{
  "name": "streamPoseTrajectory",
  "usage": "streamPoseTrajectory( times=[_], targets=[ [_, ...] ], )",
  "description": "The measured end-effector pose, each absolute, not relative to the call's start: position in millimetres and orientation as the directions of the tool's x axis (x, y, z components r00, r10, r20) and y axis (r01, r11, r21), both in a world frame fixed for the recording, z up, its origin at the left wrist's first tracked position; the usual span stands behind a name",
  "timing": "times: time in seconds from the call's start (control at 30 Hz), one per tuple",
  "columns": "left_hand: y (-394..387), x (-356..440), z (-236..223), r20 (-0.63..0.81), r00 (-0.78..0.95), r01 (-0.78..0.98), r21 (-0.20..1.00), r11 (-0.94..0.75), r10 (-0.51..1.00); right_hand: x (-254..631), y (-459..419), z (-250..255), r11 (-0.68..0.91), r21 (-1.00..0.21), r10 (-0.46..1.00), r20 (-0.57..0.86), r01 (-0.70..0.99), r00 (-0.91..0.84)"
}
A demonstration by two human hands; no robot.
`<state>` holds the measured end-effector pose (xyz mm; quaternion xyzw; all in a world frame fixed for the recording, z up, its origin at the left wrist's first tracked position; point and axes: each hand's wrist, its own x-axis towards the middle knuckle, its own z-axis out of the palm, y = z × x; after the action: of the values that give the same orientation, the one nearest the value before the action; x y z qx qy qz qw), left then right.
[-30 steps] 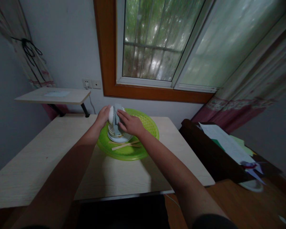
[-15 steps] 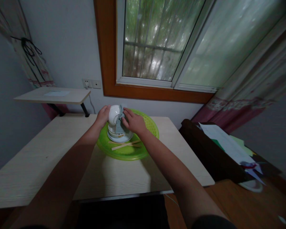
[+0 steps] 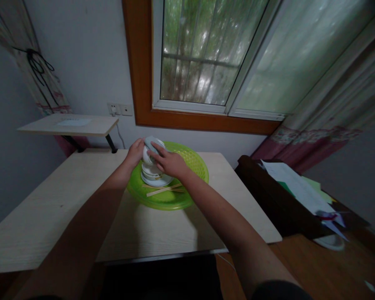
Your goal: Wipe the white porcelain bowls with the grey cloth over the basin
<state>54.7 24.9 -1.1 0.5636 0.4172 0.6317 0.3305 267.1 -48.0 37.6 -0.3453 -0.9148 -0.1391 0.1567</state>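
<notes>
My left hand [image 3: 135,153] grips a white bowl [image 3: 146,156] by its left side, holding it tilted above the other dishes. Against the bowl's upper side, my right hand [image 3: 172,162] presses a grey-blue cloth [image 3: 150,142] with its fingers; part of the cloth is hidden under them. Below, stacked white bowls [image 3: 150,172] rest on a white plate [image 3: 162,182]. In front of the plate lie several wooden chopsticks [image 3: 162,191], some crossed. All of these dishes are on a round green tray [image 3: 168,205] with a woven-looking pattern.
The tray stands on a pale wooden table [image 3: 65,200]. A small raised shelf [image 3: 96,126] with a paper on it is at the back left. Behind are the wall sockets [image 3: 120,109] and a window. To the right, a dark piece of furniture [image 3: 268,200] carries papers [image 3: 295,183].
My right hand has moved the cloth from the bowl's right side up and left over its top. The cloth no longer hangs down over the stacked bowls. My left hand keeps its grip.
</notes>
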Motion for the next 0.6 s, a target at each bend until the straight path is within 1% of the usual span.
streamPoseTrajectory(
  times=[0.07, 0.17, 0.23, 0.33, 0.4, 0.5, 0.6],
  targets=[
    [24.9, 54.7, -0.8, 0.441, -0.155, 0.052, 0.897, -0.438, 0.884, 264.6, -50.2, 37.8, 0.739, 0.163, 0.561, 0.389, 0.654, -0.731],
    [24.2, 55.8, 0.2, 0.438, -0.177, 0.047, 0.898, -0.437, 0.882, 264.4, -48.1, 35.3, 0.725, 0.122, 0.575, 0.435, 0.678, -0.693],
    [23.6, 56.5, 0.8, 0.434, -0.191, 0.045, 0.9, -0.433, 0.881, 266.9, -43.0, 31.9, 0.7, 0.055, 0.614, 0.464, 0.712, -0.639],
    [21.9, 57.0, 2.1, 0.428, -0.219, 0.055, 0.903, -0.427, 0.877, 272.3, -33.8, 26.5, 0.643, -0.079, 0.689, 0.496, 0.762, -0.529],
    [20.4, 56.8, 3.3, 0.431, -0.226, 0.069, 0.902, -0.427, 0.874, 275.2, -29.7, 24.1, 0.624, -0.138, 0.711, 0.509, 0.769, -0.486],
    [18.9, 56.8, 4.5, 0.444, -0.201, 0.079, 0.896, -0.438, 0.873, 276.5, -29.4, 23.4, 0.636, -0.145, 0.7, 0.523, 0.758, -0.486],
    [19.8, 57.7, 3.2, 0.431, -0.196, 0.051, 0.901, -0.43, 0.881, 274.1, -35.0, 25.3, 0.684, -0.085, 0.652, 0.517, 0.724, -0.555]
  ],
)
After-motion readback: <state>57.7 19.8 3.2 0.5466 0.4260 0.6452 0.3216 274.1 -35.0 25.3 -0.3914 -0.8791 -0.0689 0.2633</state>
